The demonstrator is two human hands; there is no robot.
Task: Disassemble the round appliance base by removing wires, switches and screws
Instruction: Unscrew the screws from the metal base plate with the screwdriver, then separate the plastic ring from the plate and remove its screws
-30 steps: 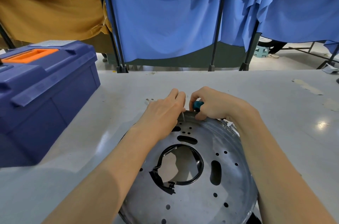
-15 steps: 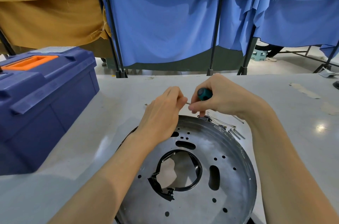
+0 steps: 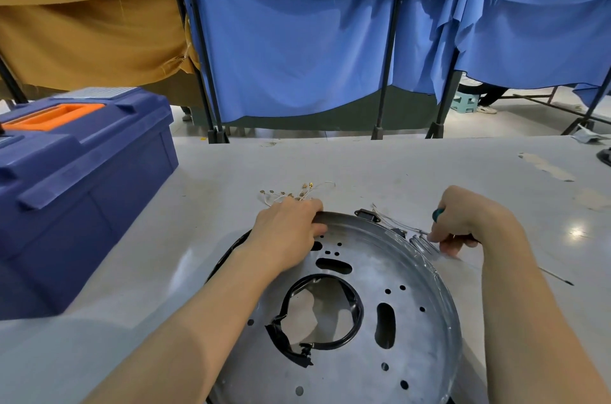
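The round metal base [image 3: 413,337] lies flat on the grey table, with a torn black ring [image 3: 355,321] around its centre hole. My left hand [image 3: 287,231] grips the base's far rim. My right hand [image 3: 469,221] rests on the table just right of the rim, closed around a green-handled screwdriver [image 3: 438,214]; its thin shaft [image 3: 558,278] pokes out past my forearm. The fingertips touch small metal parts and thin wires [image 3: 421,238] beside the rim. A small black switch [image 3: 367,215] sits at the far rim. Loose wires with brass terminals [image 3: 297,192] lie beyond my left hand.
A big blue toolbox [image 3: 82,172] with an orange handle stands on the table's left side. Blue and mustard curtains on black poles [image 3: 386,72] hang behind the table's far edge. A dark object [image 3: 605,157] sits at the far right edge.
My right hand has moved with the screwdriver from the far rim down to the table on the right. My left hand has settled onto the rim, and the loose wires behind it show.
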